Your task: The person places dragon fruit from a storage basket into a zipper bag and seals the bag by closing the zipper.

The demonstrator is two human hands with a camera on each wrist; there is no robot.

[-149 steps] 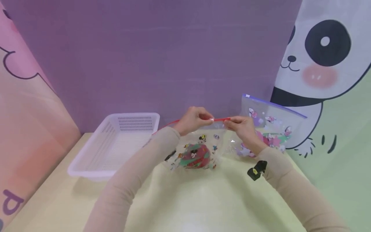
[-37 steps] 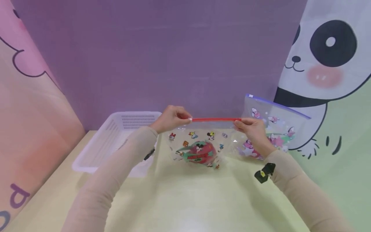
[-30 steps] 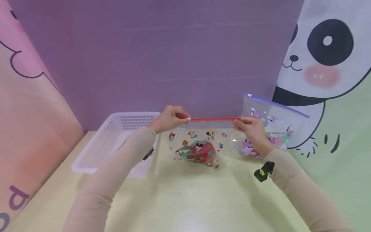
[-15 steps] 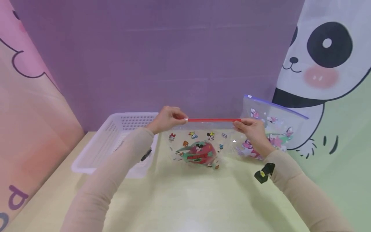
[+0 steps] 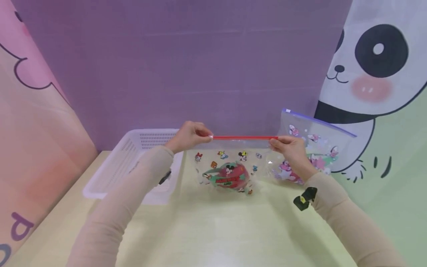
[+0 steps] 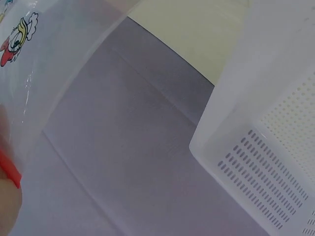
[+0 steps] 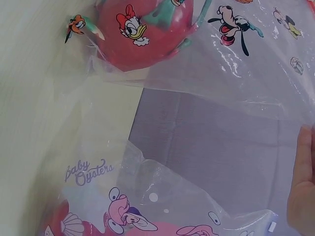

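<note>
A clear zip bag (image 5: 218,155) with cartoon prints and a red closure strip hangs upright between my hands. Inside at its bottom lies a round red thing (image 7: 142,44) with green leaf-like tips. My left hand (image 5: 190,138) pinches the white slider (image 5: 211,137) on the red strip, toward the strip's left side. At the strip's right end, my right hand (image 5: 291,150) pinches the corner between thumb and fingers. In the left wrist view only a bit of the hand (image 6: 7,206) shows, beside the end of the red strip.
Behind my right hand stands a second clear bag (image 5: 323,137) with a purple strip, pink prints and pink and green contents. A white perforated basket (image 5: 96,181) sits on the pale table (image 5: 220,230) at left. A purple backdrop (image 5: 200,66) rises behind.
My left hand has slid left along the red strip with the slider, from near the right end to the left side. The right hand keeps its hold at the right corner.
</note>
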